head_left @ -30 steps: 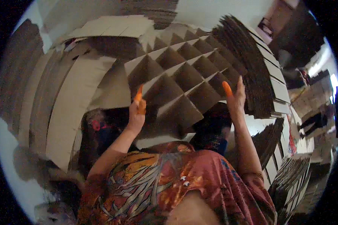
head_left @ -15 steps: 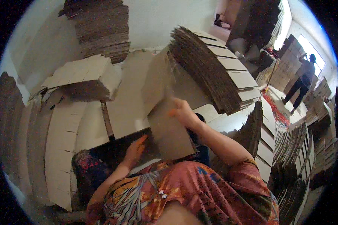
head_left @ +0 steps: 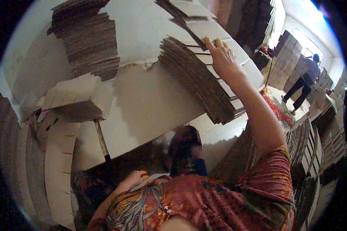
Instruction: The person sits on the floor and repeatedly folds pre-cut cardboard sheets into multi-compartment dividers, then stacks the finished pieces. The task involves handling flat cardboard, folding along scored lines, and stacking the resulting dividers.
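My right hand [head_left: 224,59] reaches far forward to the fanned cardboard sheets [head_left: 200,77]. Its fingers and thumb are closed over the dark edge of some raised sheets [head_left: 204,29]; part of the grip is hidden. Close to my body, my left hand [head_left: 133,180] rests low with its fingers extended and nothing visible in it. A narrow pale piece [head_left: 154,176] lies beside that hand, against my patterned shirt.
A pale board [head_left: 142,104] spreads in front of me, with a block of cardboard [head_left: 73,96] at its left. Stacked cardboard [head_left: 88,42] leans by the wall. More stacks line the right side, where a person [head_left: 306,81] stands near red strands [head_left: 275,109].
My right hand has moved forward from the lap to the fanned sheets. The cardboard piece it held over my lap no longer shows there. My left hand has drawn back toward my body.
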Tool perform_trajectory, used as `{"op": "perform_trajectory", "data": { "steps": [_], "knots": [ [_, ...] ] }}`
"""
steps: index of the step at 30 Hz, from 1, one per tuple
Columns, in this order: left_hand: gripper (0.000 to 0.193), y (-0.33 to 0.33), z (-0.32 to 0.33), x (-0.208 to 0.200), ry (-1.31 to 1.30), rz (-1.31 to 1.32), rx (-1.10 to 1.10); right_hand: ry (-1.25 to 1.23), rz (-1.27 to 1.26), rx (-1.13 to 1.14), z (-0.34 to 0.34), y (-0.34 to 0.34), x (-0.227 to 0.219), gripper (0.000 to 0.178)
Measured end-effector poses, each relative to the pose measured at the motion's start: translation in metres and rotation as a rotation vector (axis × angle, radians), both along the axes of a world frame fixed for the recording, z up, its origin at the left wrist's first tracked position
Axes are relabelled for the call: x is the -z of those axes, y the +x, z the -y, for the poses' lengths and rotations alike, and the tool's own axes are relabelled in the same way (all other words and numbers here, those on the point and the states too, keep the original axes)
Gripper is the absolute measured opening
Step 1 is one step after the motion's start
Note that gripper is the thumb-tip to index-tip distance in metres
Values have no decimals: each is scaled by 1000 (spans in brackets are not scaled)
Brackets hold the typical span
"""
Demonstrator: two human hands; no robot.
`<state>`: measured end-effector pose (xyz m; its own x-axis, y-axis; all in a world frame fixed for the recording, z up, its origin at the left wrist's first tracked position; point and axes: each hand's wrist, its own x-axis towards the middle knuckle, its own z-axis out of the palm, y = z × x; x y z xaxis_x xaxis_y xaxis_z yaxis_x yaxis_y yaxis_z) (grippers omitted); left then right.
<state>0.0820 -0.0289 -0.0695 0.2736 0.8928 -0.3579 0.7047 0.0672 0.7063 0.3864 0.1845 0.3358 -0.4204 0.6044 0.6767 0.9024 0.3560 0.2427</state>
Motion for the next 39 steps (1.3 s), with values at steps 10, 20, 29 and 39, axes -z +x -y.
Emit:
{"op": "perform_trajectory", "data": {
  "steps": [10,20,29,39],
  "knots": [
    [41,-13,-1,4,9,106,-121,-572,111,398,-107,56,105,45],
    [27,-22,-15,-26,667,196,-148,-124,34,264,-79,70,116,57],
    [49,-162,-123,-182,1273,-717,-629,-735,-522,-670,58,-48,283,48],
    [23,-292,-208,-236,1090,-183,-600,-1138,-528,-833,97,-91,333,42]
  ]
}}
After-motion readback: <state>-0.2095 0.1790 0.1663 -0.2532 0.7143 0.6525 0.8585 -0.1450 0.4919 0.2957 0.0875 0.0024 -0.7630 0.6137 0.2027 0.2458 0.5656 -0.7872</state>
